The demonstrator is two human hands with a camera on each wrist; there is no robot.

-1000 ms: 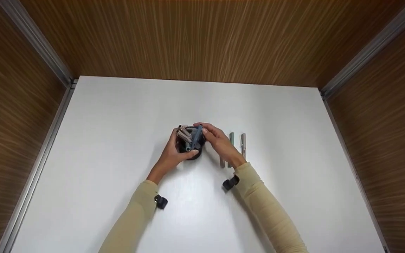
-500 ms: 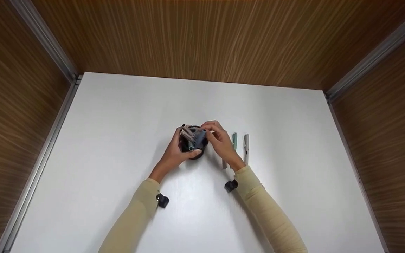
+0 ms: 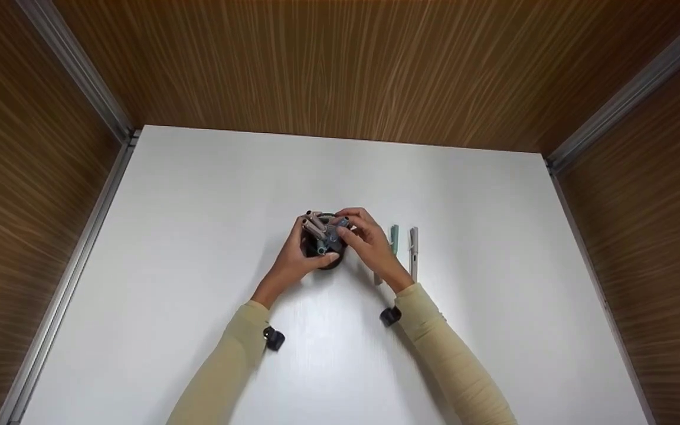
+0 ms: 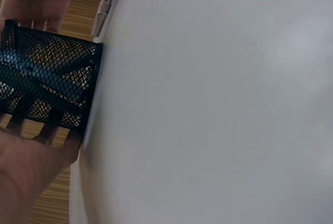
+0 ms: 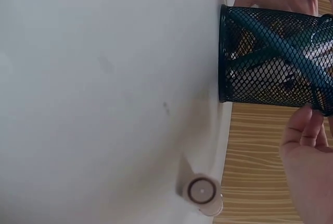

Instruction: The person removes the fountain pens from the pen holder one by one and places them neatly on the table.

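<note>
A black mesh pen cup (image 5: pixel 270 60) holds beige and blue-grey pens (image 3: pixel 323 231) (pale sage pen (image 3: pixel 394 237) aside) on a white table (image 3: pixel 198 236).

White table with a mesh cup and loose pens

The white table (image 3: pixel 198 248) carries a black mesh pen cup (image 3: pixel 323 260) near its middle, upright and filled with pens. Just right of it, three pens (image 3: pixel 413 251) lie side by side, one mostly hidden.
</note>
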